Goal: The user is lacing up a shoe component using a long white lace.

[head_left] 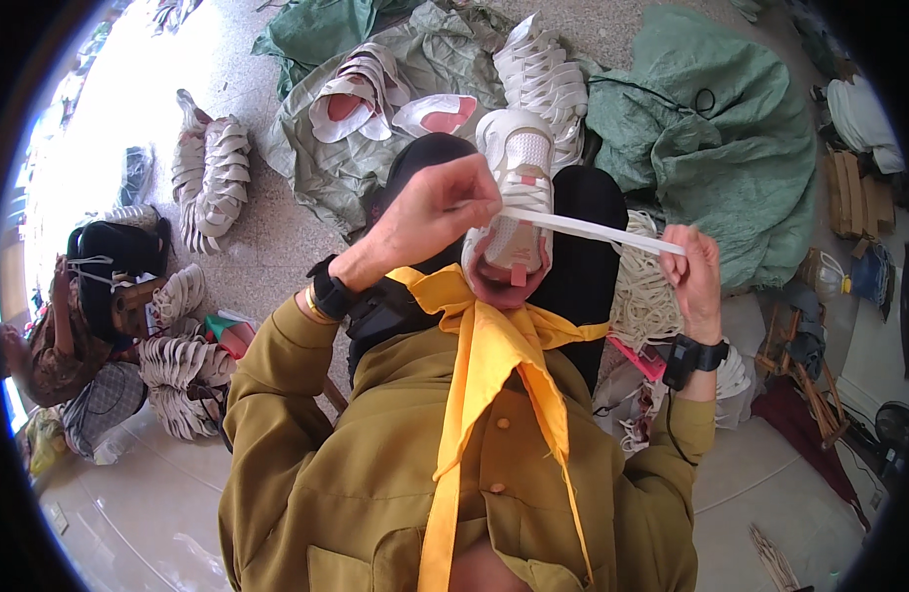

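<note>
Head view: shoe (527, 191) runs lengthwise, toe (512, 124) facing away.

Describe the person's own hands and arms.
The left hand and right hand are ungloved. Olive-brown fabric sleeves stop short of the wrists. The left wrist wears a black band and narrow yellow band; the right, a boxy black strapped device and a thin black cable below it.

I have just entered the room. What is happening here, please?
A person in an olive shirt is handling a white lace at a white and pink shoe. The left hand pinches it above the shoe, and the right hand holds it out to the right, so it runs straight. Stacked white shoe uppers lie on the floor nearby.
</note>
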Tool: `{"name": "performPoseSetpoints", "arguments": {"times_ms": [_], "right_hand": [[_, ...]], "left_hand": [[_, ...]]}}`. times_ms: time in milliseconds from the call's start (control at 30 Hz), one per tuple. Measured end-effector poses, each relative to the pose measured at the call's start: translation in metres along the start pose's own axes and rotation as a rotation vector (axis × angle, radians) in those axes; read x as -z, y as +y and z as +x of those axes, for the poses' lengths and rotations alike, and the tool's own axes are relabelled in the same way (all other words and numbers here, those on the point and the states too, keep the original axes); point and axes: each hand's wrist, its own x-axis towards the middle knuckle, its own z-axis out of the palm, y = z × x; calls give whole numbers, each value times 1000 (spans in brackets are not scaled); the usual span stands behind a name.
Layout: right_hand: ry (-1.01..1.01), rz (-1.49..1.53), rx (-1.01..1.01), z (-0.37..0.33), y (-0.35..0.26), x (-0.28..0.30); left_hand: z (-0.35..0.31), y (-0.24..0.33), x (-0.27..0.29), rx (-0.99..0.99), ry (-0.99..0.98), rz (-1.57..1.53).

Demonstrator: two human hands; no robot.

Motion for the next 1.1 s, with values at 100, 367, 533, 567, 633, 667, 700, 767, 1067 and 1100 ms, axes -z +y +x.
{"name": "performPoseSetpoints", "arguments": {"times_ms": [100, 367, 533, 567, 633, 667, 700, 767, 1067, 1100], "right_hand": [[91, -45, -91, -5, 5, 12], [100, -419, -13, 14, -14, -58], [-241, -8, -121, 26, -9, -120], [-246, 25, -124, 28, -4, -123], [-181, -186, -43, 27, -1, -122], [-148, -292, -3, 26, 0, -121], [-110, -300, -26, 25, -2, -121], [-30, -319, -73, 24, -7, -121], [58, -470, 83, 23, 4, -126], [62, -477, 84, 23, 4, -127]], "left_hand": [[2, -5, -9, -32, 5, 134], [4, 14, -40, -26, 75, 276], [4, 20, -53, -31, 113, 237], [3, 18, -53, -67, 123, 278], [2, 11, -51, -139, 142, 358], [0, 8, -50, -174, 165, 442], [-2, 5, -50, -209, 188, 526], [-6, 4, -50, -280, 181, 644], [-18, 12, -54, -465, -24, 1005], [-19, 10, -56, -497, -19, 1016]]}}
